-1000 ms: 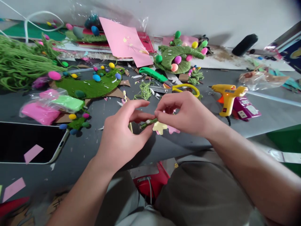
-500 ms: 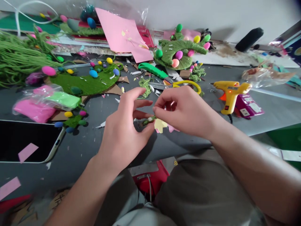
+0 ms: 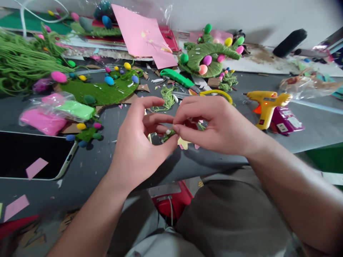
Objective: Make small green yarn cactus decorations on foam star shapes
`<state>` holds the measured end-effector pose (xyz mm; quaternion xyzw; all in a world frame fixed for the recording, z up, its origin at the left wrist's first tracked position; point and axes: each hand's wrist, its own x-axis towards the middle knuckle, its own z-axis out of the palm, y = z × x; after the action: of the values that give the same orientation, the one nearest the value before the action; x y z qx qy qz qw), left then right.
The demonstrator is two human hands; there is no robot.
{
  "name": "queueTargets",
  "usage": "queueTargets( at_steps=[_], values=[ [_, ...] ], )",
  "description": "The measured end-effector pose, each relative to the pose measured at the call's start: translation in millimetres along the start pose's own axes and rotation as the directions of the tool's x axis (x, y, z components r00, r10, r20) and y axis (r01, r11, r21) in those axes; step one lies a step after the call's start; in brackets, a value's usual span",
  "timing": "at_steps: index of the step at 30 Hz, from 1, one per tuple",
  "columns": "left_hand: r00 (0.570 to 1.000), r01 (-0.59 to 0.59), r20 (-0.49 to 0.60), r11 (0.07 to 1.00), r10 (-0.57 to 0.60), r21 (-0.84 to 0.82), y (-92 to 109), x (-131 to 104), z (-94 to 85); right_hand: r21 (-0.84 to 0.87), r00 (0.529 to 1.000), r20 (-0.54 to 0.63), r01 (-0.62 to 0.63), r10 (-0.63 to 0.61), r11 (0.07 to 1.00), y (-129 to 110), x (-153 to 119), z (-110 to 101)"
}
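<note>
Holds a small green piece (image 3: 169, 135) above the surface (image 3: 91, 160) towards its near edge, pinched by the tightly curled right hand (image 3: 214, 125) and lightly by the wider-spread left hand (image 3: 134, 137), apparently for steadiness.

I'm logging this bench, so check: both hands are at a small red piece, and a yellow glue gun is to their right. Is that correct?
Not quite: the head view shows the small piece at the left hand and right hand is green, not red. The yellow glue gun is to their right.

Head cam — fwd/down, close-up
</note>
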<state>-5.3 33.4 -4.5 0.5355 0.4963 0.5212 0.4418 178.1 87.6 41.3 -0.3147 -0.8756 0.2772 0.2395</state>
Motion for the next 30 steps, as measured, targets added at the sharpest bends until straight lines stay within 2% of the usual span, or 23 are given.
queueTargets(
  at_steps=[3, 10, 14, 22, 30],
  values=[
    [0.998, 0.061, 0.001, 0.994, -0.061, -0.093, 0, 3, -2.4, -0.002, 0.998, 0.012, 0.064, -0.064, 0.998, 3, -2, -4],
    [0.964, 0.264, 0.102, 0.927, -0.245, -0.266, 1, 6, -11.0, -0.051, 0.978, 0.033, 0.209, -0.208, 0.977, 8, -7, -8],
    [0.958, 0.285, 0.127, 0.896, -0.257, -0.341, -1, 7, -12.9, -0.064, 0.969, -0.005, 0.247, -0.248, 0.967, 6, -8, -9],
    [0.949, 0.313, 0.16, 0.86, -0.271, -0.402, -4, 7, -16.8, -0.111, 0.952, 0.021, 0.305, -0.305, 0.946, 3, -14, -14],
    [0.899, 0.433, 0.278, 0.788, -0.339, -0.438, 1, 9, -18.2, -0.222, 0.918, 0.038, 0.392, -0.394, 0.893, 6, -24, -16]
  ],
)
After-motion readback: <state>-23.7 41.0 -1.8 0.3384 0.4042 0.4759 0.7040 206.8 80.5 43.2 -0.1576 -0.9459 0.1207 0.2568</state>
